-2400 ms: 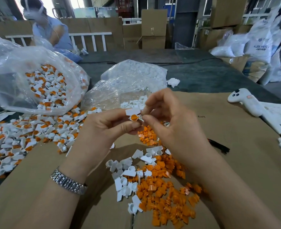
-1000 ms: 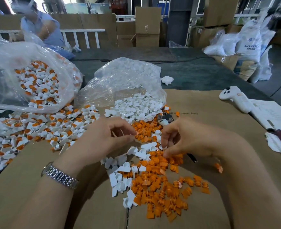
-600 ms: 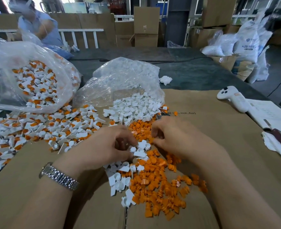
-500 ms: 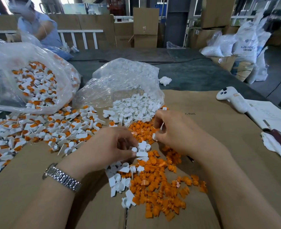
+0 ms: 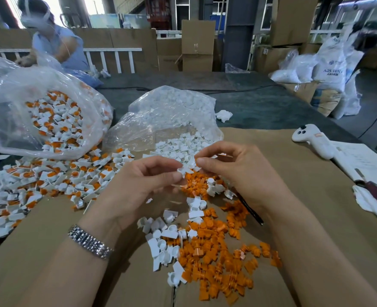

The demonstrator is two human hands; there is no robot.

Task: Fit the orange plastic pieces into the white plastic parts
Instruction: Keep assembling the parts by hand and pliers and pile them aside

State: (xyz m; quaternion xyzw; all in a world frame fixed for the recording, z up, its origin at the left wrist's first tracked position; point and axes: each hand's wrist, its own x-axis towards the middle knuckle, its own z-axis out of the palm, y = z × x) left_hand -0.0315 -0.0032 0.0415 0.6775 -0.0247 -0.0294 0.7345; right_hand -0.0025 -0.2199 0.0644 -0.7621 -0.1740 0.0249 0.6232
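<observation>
Both hands [image 5: 205, 173] pinch one white part [image 5: 186, 169]; sack [image 5: 330, 65] reads "ABS RESIN".

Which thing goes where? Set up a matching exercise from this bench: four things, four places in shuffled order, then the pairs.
Things:
1. wristwatch
2. white controller
3. loose orange pieces
4. white part

Places:
a. pinched at the fingertips of the left hand
b. heaped on the cardboard, between the forearms
c. on the left wrist
d. at the right, beside the papers

Pairs: 1-c, 2-d, 3-b, 4-a
</observation>
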